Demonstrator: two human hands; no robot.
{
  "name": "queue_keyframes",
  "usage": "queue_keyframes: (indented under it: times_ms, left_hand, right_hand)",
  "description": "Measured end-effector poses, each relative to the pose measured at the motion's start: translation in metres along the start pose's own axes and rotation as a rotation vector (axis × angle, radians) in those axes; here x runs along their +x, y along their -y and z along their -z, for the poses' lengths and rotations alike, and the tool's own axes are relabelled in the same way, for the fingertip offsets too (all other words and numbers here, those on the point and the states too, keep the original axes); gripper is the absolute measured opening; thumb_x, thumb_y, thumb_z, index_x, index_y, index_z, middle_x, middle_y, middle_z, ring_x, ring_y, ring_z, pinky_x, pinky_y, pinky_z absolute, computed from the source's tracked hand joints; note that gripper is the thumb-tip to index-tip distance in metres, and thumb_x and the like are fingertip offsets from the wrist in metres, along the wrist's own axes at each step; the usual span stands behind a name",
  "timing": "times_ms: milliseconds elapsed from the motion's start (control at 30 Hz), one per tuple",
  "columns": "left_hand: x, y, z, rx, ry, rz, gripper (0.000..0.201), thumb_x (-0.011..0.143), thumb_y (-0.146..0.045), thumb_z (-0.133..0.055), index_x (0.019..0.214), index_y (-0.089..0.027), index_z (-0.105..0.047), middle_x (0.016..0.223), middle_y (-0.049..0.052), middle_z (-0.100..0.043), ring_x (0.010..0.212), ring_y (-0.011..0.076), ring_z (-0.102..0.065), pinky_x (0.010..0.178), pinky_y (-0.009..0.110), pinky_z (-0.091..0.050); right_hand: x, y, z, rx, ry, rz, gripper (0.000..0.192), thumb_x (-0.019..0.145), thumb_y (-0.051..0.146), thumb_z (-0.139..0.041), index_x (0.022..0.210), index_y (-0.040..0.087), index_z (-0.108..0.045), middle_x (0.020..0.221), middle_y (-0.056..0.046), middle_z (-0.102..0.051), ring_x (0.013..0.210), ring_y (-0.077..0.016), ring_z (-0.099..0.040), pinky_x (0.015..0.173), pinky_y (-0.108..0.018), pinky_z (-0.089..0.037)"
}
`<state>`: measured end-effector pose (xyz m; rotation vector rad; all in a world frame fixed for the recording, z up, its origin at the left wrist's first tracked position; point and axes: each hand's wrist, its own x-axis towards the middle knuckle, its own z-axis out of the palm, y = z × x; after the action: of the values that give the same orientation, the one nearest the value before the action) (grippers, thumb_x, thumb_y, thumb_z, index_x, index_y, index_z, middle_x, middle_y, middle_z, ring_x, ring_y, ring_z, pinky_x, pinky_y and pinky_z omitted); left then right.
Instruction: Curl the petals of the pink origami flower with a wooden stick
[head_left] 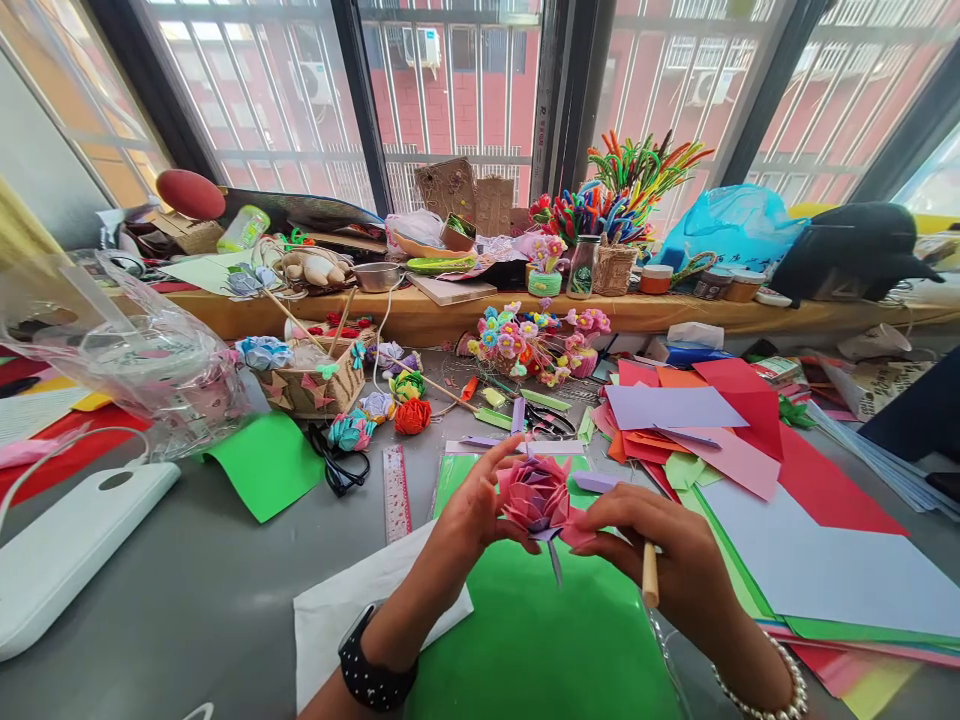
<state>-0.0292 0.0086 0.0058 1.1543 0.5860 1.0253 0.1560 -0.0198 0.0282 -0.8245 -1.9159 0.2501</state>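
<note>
A pink and purple paper flower (535, 495) is held over a shiny green sheet (540, 640). My left hand (476, 500) curls around the flower's left side, thumb below and fingers above. My right hand (660, 540) pinches a pink paper petal (579, 530) at the flower's right edge. Tucked under the fingers of that same hand is a light wooden stick (650, 575), its lower end sticking out. A narrow purple strip (554, 562) hangs beneath the flower. Just behind the hands lies another purple paper piece (595, 482).
Coloured paper sheets (847, 560) pile up at the right. A ruler (397, 495), glasses (341, 465) and a green paper (266, 462) lie left of the hands. Further back stand a cardboard basket (307, 388) and small flowers (517, 340). A white device (82, 555) sits far left.
</note>
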Motion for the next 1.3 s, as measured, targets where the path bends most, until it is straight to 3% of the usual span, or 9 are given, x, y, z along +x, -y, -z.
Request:
queue_keyframes:
  times_ms: [167, 267, 333, 500, 667, 967, 1300]
  left_hand:
    - [-0.007, 0.000, -0.005, 0.217, 0.103, -0.153, 0.087, 0.057, -0.040, -0.074, 0.131, -0.032, -0.028, 0.132, 0.008, -0.042, 0.111, 0.0255, -0.050, 0.091, 0.036, -0.044]
    - [-0.011, -0.002, -0.006, 0.408, 0.092, -0.174, 0.086, 0.058, -0.034, -0.075, 0.131, -0.030, -0.030, 0.142, 0.007, -0.025, 0.126, 0.0278, -0.032, 0.102, 0.038, -0.032]
    - [-0.012, -0.005, -0.006, 0.524, 0.106, -0.202, 0.083, 0.059, -0.031, -0.075, 0.130, -0.027, -0.031, 0.143, 0.009, -0.024, 0.130, 0.0288, -0.023, 0.106, 0.041, -0.026]
    - [-0.010, -0.009, -0.007, 0.709, 0.120, -0.245, 0.064, 0.065, -0.025, -0.071, 0.121, -0.025, -0.040, 0.141, 0.011, -0.025, 0.129, 0.0291, -0.026, 0.101, 0.041, -0.033]
    - [-0.009, -0.011, -0.010, 0.774, 0.086, -0.243, 0.047, 0.069, -0.028, -0.067, 0.111, -0.021, -0.047, 0.132, 0.012, -0.037, 0.123, 0.0267, -0.036, 0.097, 0.037, -0.037]
    - [-0.008, -0.018, -0.010, 0.737, 0.108, -0.157, 0.041, 0.066, -0.018, -0.063, 0.106, -0.020, -0.052, 0.119, 0.008, -0.049, 0.111, 0.0240, -0.046, 0.093, 0.033, -0.039]
    - [-0.007, -0.016, -0.012, 0.635, 0.130, -0.109, 0.037, 0.069, -0.017, -0.060, 0.105, -0.019, -0.053, 0.112, 0.007, -0.052, 0.103, 0.0219, -0.050, 0.089, 0.031, -0.041]
  right_hand:
    - [-0.001, 0.000, -0.005, -0.023, 0.001, 0.089, 0.019, 0.082, 0.028, -0.056, 0.070, 0.016, -0.064, 0.059, -0.004, -0.062, 0.053, -0.0120, -0.058, 0.047, -0.021, -0.048]
    - [-0.002, 0.001, -0.008, -0.030, 0.018, 0.120, 0.021, 0.083, 0.029, -0.055, 0.070, 0.015, -0.063, 0.058, -0.004, -0.061, 0.051, -0.0120, -0.057, 0.046, -0.021, -0.047]
    - [-0.002, 0.001, -0.010, -0.031, 0.023, 0.121, 0.021, 0.083, 0.028, -0.054, 0.070, 0.016, -0.063, 0.057, -0.004, -0.061, 0.051, -0.0119, -0.056, 0.046, -0.021, -0.046]
    - [-0.001, 0.002, -0.011, -0.048, 0.017, 0.060, 0.025, 0.083, 0.031, -0.053, 0.064, 0.017, -0.062, 0.056, -0.002, -0.058, 0.050, -0.0117, -0.055, 0.045, -0.020, -0.045]
    - [0.000, 0.005, -0.013, -0.017, 0.031, -0.022, 0.021, 0.082, 0.027, -0.055, 0.063, 0.017, -0.059, 0.058, -0.001, -0.057, 0.053, -0.0115, -0.055, 0.047, -0.019, -0.044]
    - [-0.008, 0.001, -0.021, 0.049, 0.063, -0.126, 0.012, 0.078, 0.012, -0.055, 0.068, 0.018, -0.057, 0.064, -0.001, -0.060, 0.060, -0.0129, -0.056, 0.054, -0.022, -0.044]
    - [-0.009, 0.006, -0.019, 0.057, 0.080, -0.208, 0.010, 0.079, 0.015, -0.055, 0.070, 0.018, -0.059, 0.063, 0.000, -0.057, 0.057, -0.0123, -0.052, 0.050, -0.021, -0.040]
